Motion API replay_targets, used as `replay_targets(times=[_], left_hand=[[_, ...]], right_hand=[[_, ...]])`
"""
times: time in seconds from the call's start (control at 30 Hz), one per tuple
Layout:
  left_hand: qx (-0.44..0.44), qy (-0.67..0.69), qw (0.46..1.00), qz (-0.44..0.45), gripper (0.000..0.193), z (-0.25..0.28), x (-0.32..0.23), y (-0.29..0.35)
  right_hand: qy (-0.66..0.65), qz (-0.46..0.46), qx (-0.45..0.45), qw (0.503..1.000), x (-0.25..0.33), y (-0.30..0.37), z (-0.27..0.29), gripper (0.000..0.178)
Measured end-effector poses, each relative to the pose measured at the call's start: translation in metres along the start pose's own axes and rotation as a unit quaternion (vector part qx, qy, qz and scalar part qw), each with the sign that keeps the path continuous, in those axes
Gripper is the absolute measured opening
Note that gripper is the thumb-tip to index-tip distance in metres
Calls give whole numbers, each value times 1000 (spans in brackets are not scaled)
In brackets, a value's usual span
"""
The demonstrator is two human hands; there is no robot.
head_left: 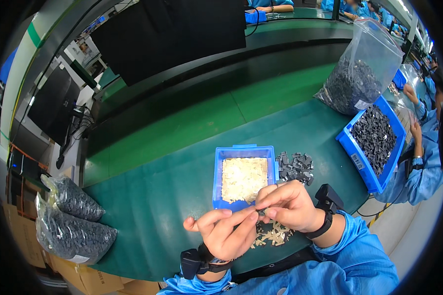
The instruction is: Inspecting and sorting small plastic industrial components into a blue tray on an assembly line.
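My left hand (226,235) and my right hand (294,209) meet in front of a blue bin. Between their fingertips is a small dark grey part (261,212), mostly covered by the fingers. Both thumbs and forefingers are closed on it, while the left hand's outer fingers stick out. Just beyond the hands stands the blue bin (217,174), holding many flat cream-coloured pieces (244,177). Right of the bin lies a loose heap of dark grey parts (296,168). Under and beside my hands, loose cream pieces (276,235) are scattered on the table.
A tilted blue tray (358,167) of dark parts (374,137) sits at the right, below a large clear bag (354,81) of dark pieces. Two filled bags (74,236) rest at the green table's (147,211) left edge. A co-worker's sleeve (423,172) is beyond the tray.
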State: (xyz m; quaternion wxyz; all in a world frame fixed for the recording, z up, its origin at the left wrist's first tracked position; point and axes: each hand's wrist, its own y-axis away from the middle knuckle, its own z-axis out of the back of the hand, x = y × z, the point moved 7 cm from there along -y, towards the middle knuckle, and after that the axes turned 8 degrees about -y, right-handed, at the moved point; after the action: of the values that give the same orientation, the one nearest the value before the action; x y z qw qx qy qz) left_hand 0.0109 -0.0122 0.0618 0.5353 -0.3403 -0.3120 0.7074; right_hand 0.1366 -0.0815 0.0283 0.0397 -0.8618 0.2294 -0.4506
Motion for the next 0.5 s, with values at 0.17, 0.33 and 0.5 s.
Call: replay_targets(times=[0.17,0.33,0.5], left_hand=[[2,2,1000,0,31,0,0,1],[2,3,1000,-4,31,-1,0,2],[-7,1,1000,-7,28,-2,-4,0]], right_hand=[[-11,-8,-4,1000,-2,0,2,23],[-12,2,2,1000,-1,-1,2,20],[10,6,0,1000,2,2,4,21]])
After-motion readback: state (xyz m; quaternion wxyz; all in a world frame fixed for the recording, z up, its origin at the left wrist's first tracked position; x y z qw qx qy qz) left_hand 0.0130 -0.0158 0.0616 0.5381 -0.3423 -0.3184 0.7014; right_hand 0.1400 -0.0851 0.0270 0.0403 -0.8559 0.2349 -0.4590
